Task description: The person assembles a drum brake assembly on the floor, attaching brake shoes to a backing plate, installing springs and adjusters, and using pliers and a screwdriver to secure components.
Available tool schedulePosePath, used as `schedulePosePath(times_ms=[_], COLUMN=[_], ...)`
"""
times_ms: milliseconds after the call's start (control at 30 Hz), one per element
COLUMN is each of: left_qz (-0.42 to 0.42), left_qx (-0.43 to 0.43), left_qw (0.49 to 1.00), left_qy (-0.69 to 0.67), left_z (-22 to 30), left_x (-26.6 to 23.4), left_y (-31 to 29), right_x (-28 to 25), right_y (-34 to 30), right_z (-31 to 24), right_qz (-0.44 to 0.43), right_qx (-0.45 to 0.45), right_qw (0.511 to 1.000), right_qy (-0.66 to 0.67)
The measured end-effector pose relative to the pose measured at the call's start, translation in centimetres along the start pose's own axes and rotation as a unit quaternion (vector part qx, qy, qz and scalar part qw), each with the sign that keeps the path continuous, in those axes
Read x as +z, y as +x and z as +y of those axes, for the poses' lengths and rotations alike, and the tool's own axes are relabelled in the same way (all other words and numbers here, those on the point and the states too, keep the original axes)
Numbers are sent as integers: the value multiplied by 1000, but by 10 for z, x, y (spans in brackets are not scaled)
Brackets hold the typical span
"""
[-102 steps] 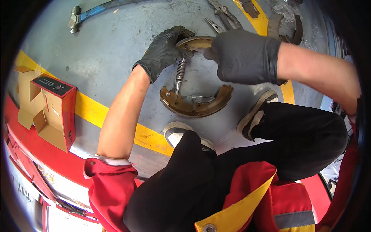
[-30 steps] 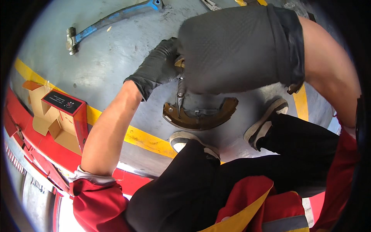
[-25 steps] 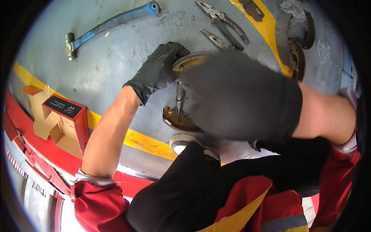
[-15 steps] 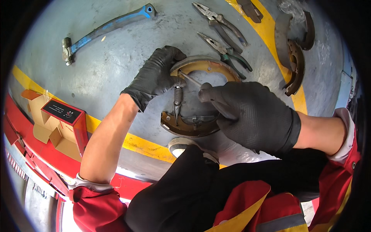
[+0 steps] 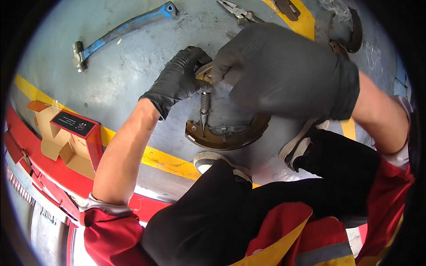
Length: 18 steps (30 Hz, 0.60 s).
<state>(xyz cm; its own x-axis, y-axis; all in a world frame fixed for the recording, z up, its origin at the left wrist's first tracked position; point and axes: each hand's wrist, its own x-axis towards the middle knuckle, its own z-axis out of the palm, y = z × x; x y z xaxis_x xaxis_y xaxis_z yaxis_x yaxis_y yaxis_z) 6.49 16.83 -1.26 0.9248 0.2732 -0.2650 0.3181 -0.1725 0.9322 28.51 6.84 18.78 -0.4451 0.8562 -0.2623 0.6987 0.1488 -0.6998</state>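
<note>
The curved metal upper shoe (image 5: 204, 72) was gripped at one end by the textured, black-gloved left hand (image 5: 179, 77). The right hand (image 5: 284, 71) was curled beside it; its hold could not be determined. A coiled spring (image 5: 205, 103) was positioned between upper shoe and arc-shaped lower shoe (image 5: 228, 141).

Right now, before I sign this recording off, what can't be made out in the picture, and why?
Head view: what the right hand holds, if anything; the hand itself covers it.
Head view: most of the upper curved part; the right hand blocks it.
Head view: the handle ends of the upper pliers; the right hand blocks them.
Head view: the top end of the spring; the left hand covers it.
Head view: fine print on the box; too small.
</note>
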Motion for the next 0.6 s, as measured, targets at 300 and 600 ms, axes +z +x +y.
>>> schedulePosePath(times_ms=[300,600], left_qz=[-5,8], left_qx=[11,12], left_qw=[986,987], left_qy=[167,159], left_z=[26,30], left_x=[-3,-4], left_y=[-3,-5], right_x=[73,62], right_y=[-75,-60], right_z=[-7,2], right_qz=[74,64], right_qx=[242,107], right_qw=[922,983], right_qy=[293,134])
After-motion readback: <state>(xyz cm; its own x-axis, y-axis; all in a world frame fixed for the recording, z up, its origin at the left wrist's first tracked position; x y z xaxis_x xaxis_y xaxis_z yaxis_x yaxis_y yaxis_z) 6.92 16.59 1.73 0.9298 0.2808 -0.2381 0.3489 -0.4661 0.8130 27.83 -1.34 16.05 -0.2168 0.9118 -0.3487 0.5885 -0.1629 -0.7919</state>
